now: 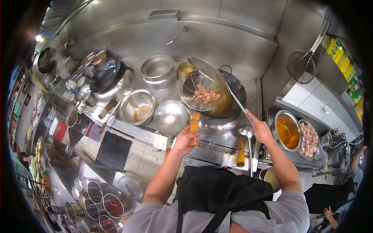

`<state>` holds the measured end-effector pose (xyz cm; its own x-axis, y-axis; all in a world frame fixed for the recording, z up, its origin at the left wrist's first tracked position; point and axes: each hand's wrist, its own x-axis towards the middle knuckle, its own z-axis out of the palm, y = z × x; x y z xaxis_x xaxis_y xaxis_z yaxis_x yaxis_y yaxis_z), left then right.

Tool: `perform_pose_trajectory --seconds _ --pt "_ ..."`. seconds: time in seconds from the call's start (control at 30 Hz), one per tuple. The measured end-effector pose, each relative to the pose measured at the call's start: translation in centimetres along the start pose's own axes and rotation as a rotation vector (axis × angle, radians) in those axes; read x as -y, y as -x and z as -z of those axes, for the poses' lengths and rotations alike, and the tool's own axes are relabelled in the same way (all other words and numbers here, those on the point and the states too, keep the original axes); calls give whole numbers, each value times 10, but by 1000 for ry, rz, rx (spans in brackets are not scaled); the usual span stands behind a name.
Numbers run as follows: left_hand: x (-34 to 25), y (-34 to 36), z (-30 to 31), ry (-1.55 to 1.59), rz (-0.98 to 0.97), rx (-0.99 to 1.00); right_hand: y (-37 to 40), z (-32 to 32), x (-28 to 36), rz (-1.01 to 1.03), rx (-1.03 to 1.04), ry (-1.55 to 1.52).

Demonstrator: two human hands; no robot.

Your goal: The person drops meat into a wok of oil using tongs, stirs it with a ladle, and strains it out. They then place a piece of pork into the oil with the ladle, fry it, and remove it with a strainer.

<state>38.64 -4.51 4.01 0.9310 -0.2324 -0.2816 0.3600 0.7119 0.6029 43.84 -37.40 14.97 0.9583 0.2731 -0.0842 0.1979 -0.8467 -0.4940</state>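
My left hand (pixel 186 140) is closed round the orange-yellow handle (pixel 194 126) of a wire strainer (pixel 188 91). Pieces of browned meat (pixel 206 94) lie in the strainer, which is over the left part of a dark wok (pixel 233 93). My right hand (pixel 258 126) grips the long metal handle of a round, flat-looking utensil (pixel 208 70), held tilted above the strainer and wok. Its exact kind cannot be made out. A perforated ladle (pixel 171 116) rests left of the strainer, near my left hand.
Left of the wok are a steel bowl (pixel 137 106) and a round pot (pixel 158 68). A brush (pixel 241 151) and a ladle (pixel 245 130) lie at the front. On the right are an oil bowl (pixel 287 131) and raw meat (pixel 309 139). Another person's hand (pixel 330 215) shows lower right.
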Motion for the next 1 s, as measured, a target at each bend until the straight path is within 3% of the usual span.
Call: perform_pose_trajectory --seconds 0.1,0.17,0.27,0.4,0.47,0.53,0.67,0.7,0.83,0.93,1.0 --pt "1 2 6 68 -19 35 5 -1 19 -118 79 87" --pt "1 11 13 85 -41 18 9 -14 20 18 -29 -76" --pt "1 30 36 83 -97 27 1 -38 19 37 14 -129" --pt "-2 64 73 86 -198 -81 -12 -68 35 237 17 -124" --pt "-9 76 96 56 -261 -211 -25 -75 49 215 107 -127" --pt "-24 79 122 10 -332 -309 -45 -88 64 372 112 -84" --pt "-65 68 209 -119 -345 -458 -93 -117 109 463 205 -63" --pt "-72 64 228 -139 -310 -515 -100 -118 132 387 255 29" --pt "-84 60 284 -217 -214 -668 -136 -152 189 401 275 194" --pt "-91 64 288 -194 -155 -685 -157 -175 213 461 224 334" --pt "-90 67 294 -192 -141 -633 -158 -191 218 584 107 261"
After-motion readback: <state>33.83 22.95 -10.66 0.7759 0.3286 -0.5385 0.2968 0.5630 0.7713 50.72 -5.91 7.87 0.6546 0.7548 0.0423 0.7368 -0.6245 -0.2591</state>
